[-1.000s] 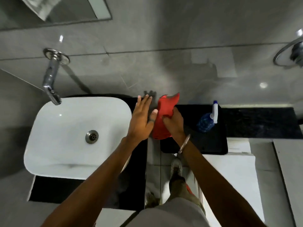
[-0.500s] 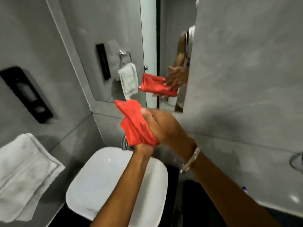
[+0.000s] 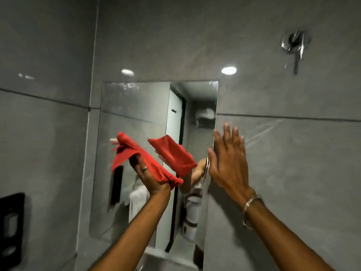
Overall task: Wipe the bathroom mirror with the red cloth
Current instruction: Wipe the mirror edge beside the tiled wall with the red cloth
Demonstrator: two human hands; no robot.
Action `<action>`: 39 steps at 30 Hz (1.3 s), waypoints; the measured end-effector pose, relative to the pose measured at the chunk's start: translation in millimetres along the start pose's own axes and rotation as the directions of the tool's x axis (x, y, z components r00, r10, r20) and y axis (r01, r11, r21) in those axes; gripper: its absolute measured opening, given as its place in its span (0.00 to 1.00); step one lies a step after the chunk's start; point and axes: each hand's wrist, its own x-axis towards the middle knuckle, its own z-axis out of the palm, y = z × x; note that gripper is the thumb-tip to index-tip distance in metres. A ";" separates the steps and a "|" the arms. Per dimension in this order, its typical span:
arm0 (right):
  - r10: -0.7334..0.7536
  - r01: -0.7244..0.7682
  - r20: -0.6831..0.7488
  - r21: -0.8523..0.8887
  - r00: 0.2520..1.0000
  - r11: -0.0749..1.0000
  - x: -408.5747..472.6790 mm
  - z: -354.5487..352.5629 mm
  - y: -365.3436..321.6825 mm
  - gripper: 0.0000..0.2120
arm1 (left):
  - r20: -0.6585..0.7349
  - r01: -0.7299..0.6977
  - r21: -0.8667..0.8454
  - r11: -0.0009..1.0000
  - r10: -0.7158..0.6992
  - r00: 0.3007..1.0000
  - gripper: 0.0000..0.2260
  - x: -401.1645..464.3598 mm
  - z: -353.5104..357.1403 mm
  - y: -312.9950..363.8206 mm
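The rectangular mirror (image 3: 136,106) hangs on the grey tiled wall straight ahead. My left hand (image 3: 148,177) is raised in front of its lower middle, and the folded red cloth (image 3: 134,153) lies over its palm and fingers with the thumb against it. The cloth's red reflection (image 3: 173,153) shows in the glass just to the right. My right hand (image 3: 228,159) is lifted at the mirror's right edge, fingers spread and straight, holding nothing. A metal bangle sits on the right wrist.
A chrome wall fitting (image 3: 295,45) is mounted at the upper right. A black dispenser (image 3: 10,227) is fixed to the left wall at lower left. Grey tiled wall (image 3: 293,173) spreads to the right of the mirror.
The view has swung up from the sink to the mirror. My right hand has left the cloth and opened beside the mirror; the cloth stays in my raised left hand.
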 end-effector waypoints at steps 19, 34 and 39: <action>-0.034 -0.037 -0.264 -0.262 0.964 0.964 108.7 2.0 83.6 0.31 | 0.892 -0.838 0.405 -0.367 0.360 0.273 0.31 73.0 161.6 -15.3; -0.039 -0.035 -0.248 -0.288 0.968 0.957 109.3 3.4 84.8 0.31 | 0.953 -0.860 0.249 -0.445 0.270 0.136 0.30 63.0 197.4 -21.5; -0.041 -0.032 -0.245 -0.285 0.969 0.958 108.7 2.1 82.9 0.32 | 0.964 -0.868 0.175 -0.465 0.261 0.054 0.31 89.4 151.7 -22.8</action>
